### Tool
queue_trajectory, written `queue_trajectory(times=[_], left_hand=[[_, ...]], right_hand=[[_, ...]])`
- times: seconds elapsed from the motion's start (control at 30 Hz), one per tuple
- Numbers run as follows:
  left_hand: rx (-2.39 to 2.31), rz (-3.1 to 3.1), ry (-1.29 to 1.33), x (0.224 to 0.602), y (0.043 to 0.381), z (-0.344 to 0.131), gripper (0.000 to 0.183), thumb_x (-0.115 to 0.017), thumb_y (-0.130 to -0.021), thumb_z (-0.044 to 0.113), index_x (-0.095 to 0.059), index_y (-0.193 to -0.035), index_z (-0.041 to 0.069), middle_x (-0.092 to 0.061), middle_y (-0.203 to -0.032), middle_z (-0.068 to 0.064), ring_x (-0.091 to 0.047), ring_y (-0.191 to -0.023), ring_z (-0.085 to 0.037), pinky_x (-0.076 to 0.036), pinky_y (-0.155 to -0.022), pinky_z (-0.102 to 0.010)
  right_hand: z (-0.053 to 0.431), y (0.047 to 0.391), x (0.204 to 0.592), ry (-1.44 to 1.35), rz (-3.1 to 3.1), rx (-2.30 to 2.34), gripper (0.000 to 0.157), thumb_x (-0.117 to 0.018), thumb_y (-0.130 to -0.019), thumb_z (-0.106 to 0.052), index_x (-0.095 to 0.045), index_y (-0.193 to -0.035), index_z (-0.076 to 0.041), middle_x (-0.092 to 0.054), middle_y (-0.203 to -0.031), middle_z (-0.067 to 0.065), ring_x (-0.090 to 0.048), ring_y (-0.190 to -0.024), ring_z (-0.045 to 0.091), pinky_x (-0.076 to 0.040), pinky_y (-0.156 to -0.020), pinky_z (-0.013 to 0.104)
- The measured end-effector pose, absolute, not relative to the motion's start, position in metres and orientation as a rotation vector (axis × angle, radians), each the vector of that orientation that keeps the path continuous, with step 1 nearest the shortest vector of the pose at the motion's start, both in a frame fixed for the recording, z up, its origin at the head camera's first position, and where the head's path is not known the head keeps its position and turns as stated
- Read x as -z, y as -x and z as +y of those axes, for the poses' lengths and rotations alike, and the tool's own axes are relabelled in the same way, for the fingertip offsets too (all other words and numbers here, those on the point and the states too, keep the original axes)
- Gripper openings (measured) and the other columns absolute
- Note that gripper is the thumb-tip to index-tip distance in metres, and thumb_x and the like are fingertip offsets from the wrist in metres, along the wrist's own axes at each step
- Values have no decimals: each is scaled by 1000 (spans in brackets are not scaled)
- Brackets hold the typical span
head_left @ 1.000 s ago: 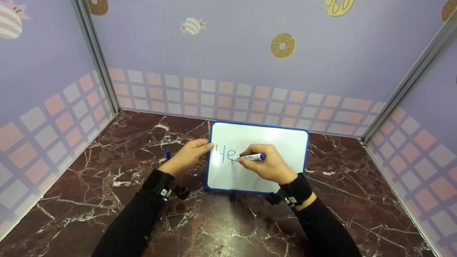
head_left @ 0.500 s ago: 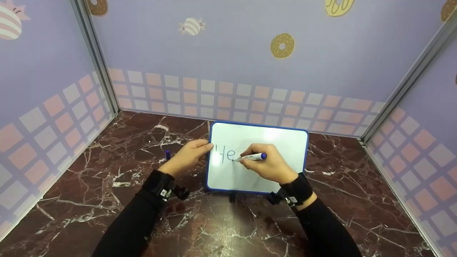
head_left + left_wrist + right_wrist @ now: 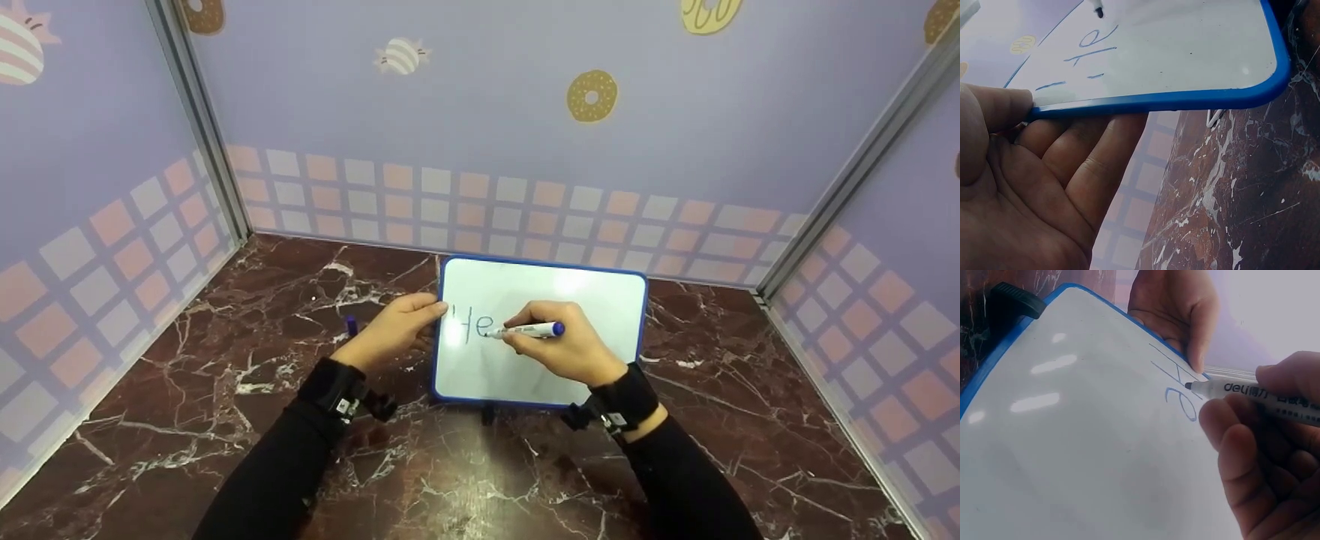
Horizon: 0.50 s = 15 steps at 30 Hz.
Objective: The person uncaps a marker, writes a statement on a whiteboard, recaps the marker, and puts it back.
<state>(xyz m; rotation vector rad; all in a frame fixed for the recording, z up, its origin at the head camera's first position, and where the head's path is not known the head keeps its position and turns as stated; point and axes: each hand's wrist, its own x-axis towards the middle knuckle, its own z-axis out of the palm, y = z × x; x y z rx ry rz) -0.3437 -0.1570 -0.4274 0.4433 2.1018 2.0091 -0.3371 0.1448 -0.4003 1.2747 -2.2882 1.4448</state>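
A whiteboard (image 3: 525,375) with a blue frame leans back on the table, "He" written in blue at its left side. My left hand (image 3: 397,326) grips its left edge, thumb on the front and fingers behind, as the left wrist view shows. My right hand (image 3: 566,345) pinches a white whiteboard marker (image 3: 1241,389) with a blue end between thumb and fingers. In the head view the marker's dark tip is right by the foot of the "e". In the left wrist view the tip (image 3: 1099,12) appears just beyond that letter.
A blue marker cap (image 3: 352,325) stands on the dark red marbled table (image 3: 420,465), left of my left hand. A black clip-like piece (image 3: 1016,301) sits at the board's lower edge. Patterned wall panels (image 3: 487,112) enclose the table at the back and both sides.
The marker's tip has shifted slightly left and its blue end slightly right since half a second ago. The left hand and the board have stayed put, and the lettering looks the same.
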Motion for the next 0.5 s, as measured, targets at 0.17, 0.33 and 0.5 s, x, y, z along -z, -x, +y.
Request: queue_trajectory(times=[0.17, 0.33, 0.5], left_hand=[[-1989, 2126, -456, 427, 344, -158, 33, -51, -120, 21, -65, -129, -8, -80, -106, -14, -78, -81, -19, -69, -76, -40], [-1992, 2136, -445, 426, 343, -158, 31, -51, -120, 21, -66, -123, -6, -81, -103, -12, -77, -80, -18, -68, -73, -37], [-2004, 2139, -439, 428, 344, -157, 32, -53, -119, 21, -66, -125, -7, -81, -108, -15, -79, -83, -19, -69, -73, -37]], right_hand=[[147, 338, 399, -1273, -2225, -1439, 3, -82, -99, -3, -82, -102, -1, -82, -94, 4, -73, -77, 14, -57, -65, 22], [149, 340, 399, -1264, -2165, -1444, 5, -82, -99, 0, -82, -103, -2, -82, -91, 4, -77, -79, 16, -60, -69, 22], [151, 342, 399, -1270, -2133, -1420, 5, -82, -99, 1, -83, -103, -2, -82, -92, 4, -77, -80, 17, -60, -70, 22]])
